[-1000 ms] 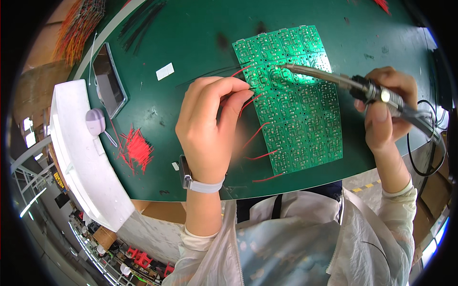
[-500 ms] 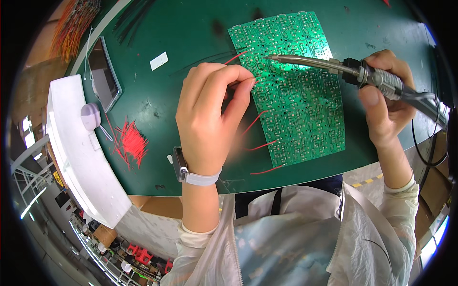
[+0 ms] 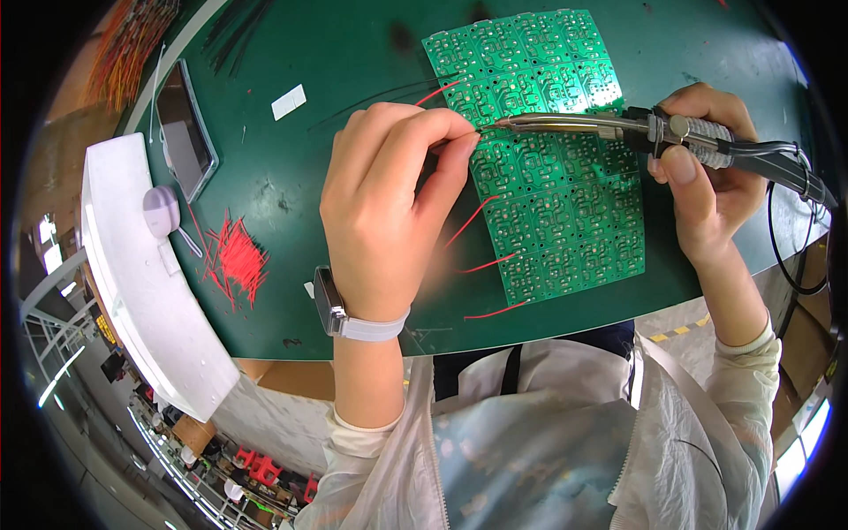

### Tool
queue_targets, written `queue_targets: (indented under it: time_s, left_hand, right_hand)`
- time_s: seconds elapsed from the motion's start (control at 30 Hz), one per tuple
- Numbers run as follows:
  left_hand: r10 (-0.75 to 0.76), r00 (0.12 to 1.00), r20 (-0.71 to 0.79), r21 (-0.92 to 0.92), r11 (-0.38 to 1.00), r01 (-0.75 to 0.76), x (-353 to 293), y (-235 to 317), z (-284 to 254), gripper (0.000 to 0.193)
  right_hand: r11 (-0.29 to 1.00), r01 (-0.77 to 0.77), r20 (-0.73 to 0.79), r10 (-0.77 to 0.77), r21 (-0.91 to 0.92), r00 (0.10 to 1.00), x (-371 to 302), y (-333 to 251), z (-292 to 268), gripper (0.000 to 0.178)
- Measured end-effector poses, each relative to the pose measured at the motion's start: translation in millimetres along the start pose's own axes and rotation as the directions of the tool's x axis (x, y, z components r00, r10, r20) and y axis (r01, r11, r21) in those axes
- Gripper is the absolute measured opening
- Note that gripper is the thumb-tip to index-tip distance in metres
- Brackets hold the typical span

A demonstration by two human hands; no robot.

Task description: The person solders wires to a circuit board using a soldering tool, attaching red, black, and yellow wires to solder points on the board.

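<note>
A green circuit board panel (image 3: 579,208) lies on the dark green table, its rows of small boards showing solder points. At its left edge my left hand (image 3: 380,199) pinches a thin red wire, mostly hidden by the fingertips. My right hand (image 3: 711,181) grips a soldering iron (image 3: 574,124) from the right. The iron's tip is at the board's edge, right beside my left fingertips; whether it touches the wire cannot be made out. Other red wires (image 3: 488,263) stick out leftward along the board's left edge, and black wires run leftward near its upper part.
A pile of short red wires (image 3: 240,256) lies left, near a white foam strip (image 3: 132,265) bearing a lilac case (image 3: 162,212). Behind are a phone (image 3: 188,132), a white label piece (image 3: 289,102) and black wires (image 3: 237,35). The iron's cable (image 3: 773,234) loops at right.
The soldering iron's tip has moved down and slightly left to my left fingertips. My left fingertips have shifted slightly up and right; the board appears slightly shifted in view.
</note>
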State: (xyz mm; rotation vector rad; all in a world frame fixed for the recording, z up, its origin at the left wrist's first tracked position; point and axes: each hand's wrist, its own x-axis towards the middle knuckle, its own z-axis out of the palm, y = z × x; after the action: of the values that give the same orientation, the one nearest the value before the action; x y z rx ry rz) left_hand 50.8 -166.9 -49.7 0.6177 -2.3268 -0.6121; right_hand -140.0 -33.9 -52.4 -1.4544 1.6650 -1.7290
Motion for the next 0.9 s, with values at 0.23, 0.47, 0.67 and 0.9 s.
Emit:
queue_targets:
  time_s: [0.23,0.47,0.67,0.9]
  left_hand:
    - [-0.016,1.0,-0.012,0.014,1.0,0.016,0.0,1.0,0.2,0.014]
    - [-0.02,1.0,-0.022,0.012,1.0,0.02,-0.1,1.3,1.1,0.014]
    - [-0.017,1.0,-0.02,0.027,0.999,0.018,-0.1,1.4,0.2,0.015]
    - [-0.057,0.997,-0.046,0.015,0.998,0.057,-2.3,4.7,1.7,0.021]
  right_hand:
    - [0.999,0.02,0.003,-0.02,-0.027,1.0,0.5,0.7,-0.6,0.035]
    - [0.999,0.043,0.031,-0.042,-0.032,0.999,0.8,1.6,-1.1,0.035]
    - [0.997,0.069,0.053,-0.067,-0.028,0.996,1.0,2.1,-1.1,0.036]
    - [0.983,0.169,0.1,-0.161,-0.074,0.982,0.9,3.1,-3.3,0.034]
